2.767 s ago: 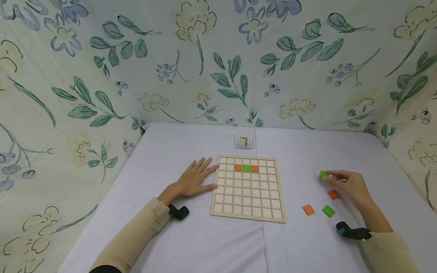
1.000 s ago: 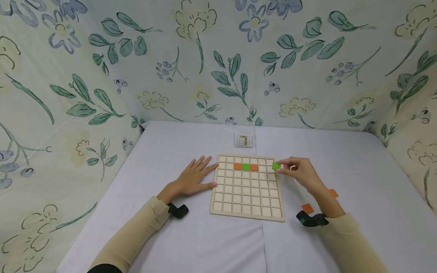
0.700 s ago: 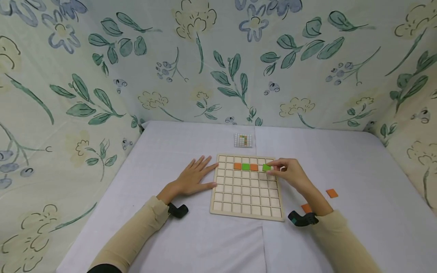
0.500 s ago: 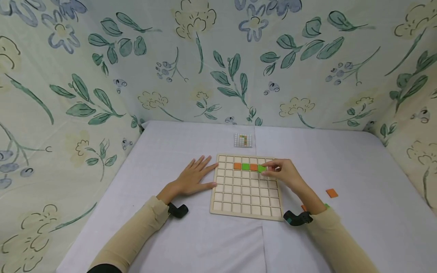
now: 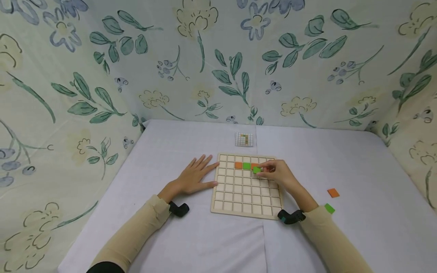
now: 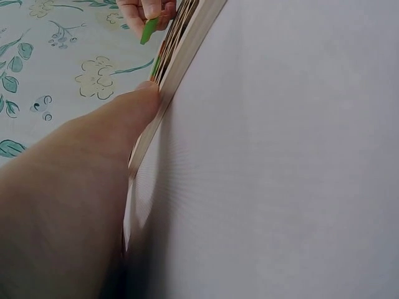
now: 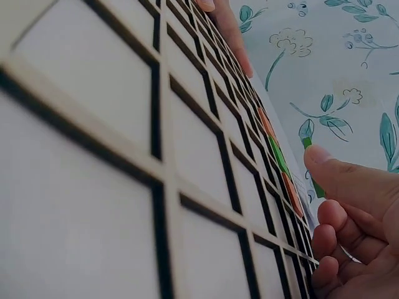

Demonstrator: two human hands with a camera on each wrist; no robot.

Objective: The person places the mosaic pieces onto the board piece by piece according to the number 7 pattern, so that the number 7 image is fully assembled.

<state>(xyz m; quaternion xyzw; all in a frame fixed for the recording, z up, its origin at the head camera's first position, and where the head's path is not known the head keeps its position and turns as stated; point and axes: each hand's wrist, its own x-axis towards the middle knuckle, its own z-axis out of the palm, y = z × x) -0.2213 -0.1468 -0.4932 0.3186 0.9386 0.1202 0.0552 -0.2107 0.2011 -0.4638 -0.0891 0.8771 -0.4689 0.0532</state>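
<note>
My right hand pinches a green square tile between thumb and fingers, just above the wooden grid board. The held tile is near the right end of a row in the board: an orange tile, a green tile and another orange tile, partly covered. In the right wrist view the held tile is apart from the board. My left hand lies with fingers spread, its thumb and a finger touching the board's left edge.
A small card with a coloured grid pattern lies behind the board. On the white cloth at right are a loose orange tile and a loose green tile. Floral cloth walls surround the table's back and sides.
My right hand has carried the green tile from the loose tiles at right, leftward over the board to the row's end and slightly nearer me. The left hand stays put.
</note>
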